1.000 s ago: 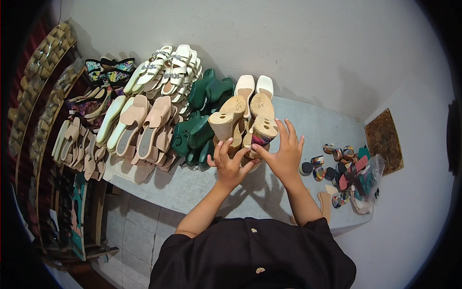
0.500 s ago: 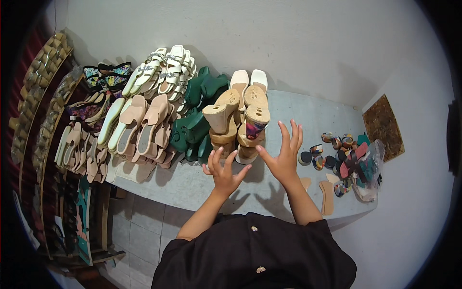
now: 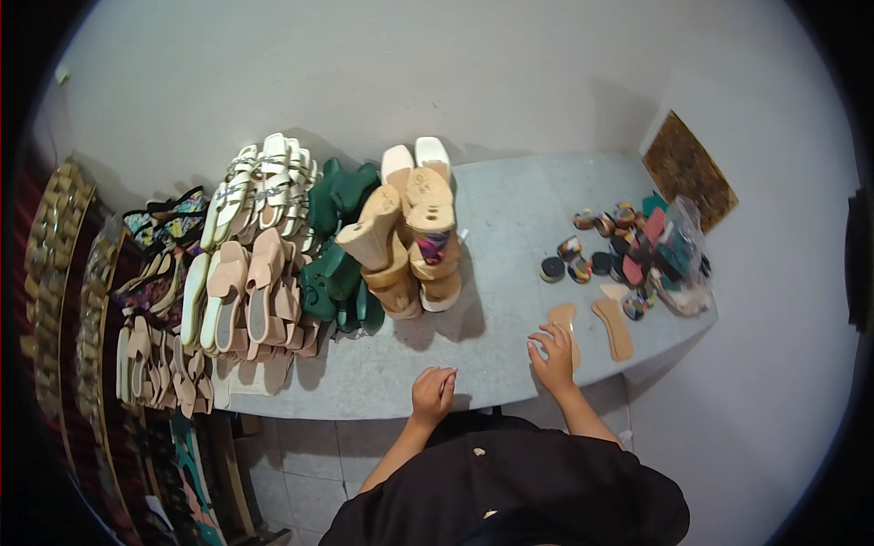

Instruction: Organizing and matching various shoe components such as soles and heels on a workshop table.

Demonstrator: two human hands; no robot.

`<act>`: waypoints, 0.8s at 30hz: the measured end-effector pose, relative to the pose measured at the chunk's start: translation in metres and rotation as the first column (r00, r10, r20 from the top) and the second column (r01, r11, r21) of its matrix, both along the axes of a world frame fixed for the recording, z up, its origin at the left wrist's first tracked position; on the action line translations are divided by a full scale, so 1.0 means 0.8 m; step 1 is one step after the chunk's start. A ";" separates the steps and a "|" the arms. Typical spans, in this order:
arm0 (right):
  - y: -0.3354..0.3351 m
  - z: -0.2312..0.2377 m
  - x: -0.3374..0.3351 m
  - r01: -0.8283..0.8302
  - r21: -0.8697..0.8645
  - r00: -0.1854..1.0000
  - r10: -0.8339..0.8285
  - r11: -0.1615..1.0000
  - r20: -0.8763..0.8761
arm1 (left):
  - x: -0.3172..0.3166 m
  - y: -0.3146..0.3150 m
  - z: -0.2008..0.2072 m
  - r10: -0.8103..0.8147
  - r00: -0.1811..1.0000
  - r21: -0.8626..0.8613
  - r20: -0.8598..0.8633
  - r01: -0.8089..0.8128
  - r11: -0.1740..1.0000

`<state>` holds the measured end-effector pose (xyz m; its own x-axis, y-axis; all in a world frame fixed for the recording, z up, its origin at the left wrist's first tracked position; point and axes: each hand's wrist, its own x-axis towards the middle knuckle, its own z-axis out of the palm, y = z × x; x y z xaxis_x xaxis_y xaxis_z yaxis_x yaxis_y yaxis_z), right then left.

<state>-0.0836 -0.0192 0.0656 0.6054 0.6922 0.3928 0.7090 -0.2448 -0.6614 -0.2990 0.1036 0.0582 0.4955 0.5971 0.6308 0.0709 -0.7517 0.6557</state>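
My left hand (image 3: 433, 397) is at the front edge of the table, its fingers curled together, with nothing visible in them. My right hand (image 3: 552, 360) is open, fingers bent and partly spread, beside a beige insole-shaped piece (image 3: 564, 316) and overlapping its edge; I cannot tell whether it touches. A second tan insole-shaped piece (image 3: 614, 329) lies just right of it. Beyond my left hand stand stacked wooden-coloured wedge soles (image 3: 394, 284), one with a colourful patterned heel (image 3: 431, 246). Two pale square-toed soles (image 3: 432, 155) rest behind the stack.
Left of the stack are green wedge shoes (image 3: 335, 271), pink slide sandals (image 3: 266, 291) and white strappy sandals (image 3: 276, 182). Patterned shoe straps (image 3: 577, 264) and a clear plastic bag (image 3: 687, 246) lie at right. A brown board (image 3: 689, 173) leans on the wall. Shelves (image 3: 77, 237) hold wedges at far left.
Both hands have dropped back from beside the sole stack to the table's front. My left fingers have curled in; my right hand has come near the beige insole piece. The view has shifted.
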 end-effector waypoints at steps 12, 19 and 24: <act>-0.120 -0.010 -0.015 0.332 0.022 0.942 -0.333 0.943 0.047 | 0.019 -0.024 0.028 -0.362 0.928 0.073 -0.087 0.368 0.927; -0.142 0.007 -0.003 0.312 0.040 0.946 -0.307 0.949 -0.101 | 0.019 -0.098 -0.020 -0.248 0.962 -0.298 -0.114 0.205 0.932; -0.158 -0.004 0.060 0.321 -0.037 0.945 -0.323 0.946 -0.059 | 0.068 -0.122 -0.025 -0.209 0.957 -0.314 -0.199 0.140 0.939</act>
<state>-0.0359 -0.1455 0.0623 0.8207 0.4659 0.3308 0.5465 -0.4712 -0.6923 -0.2448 0.0060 0.0384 0.7172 0.6292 0.2996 0.1284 -0.5419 0.8306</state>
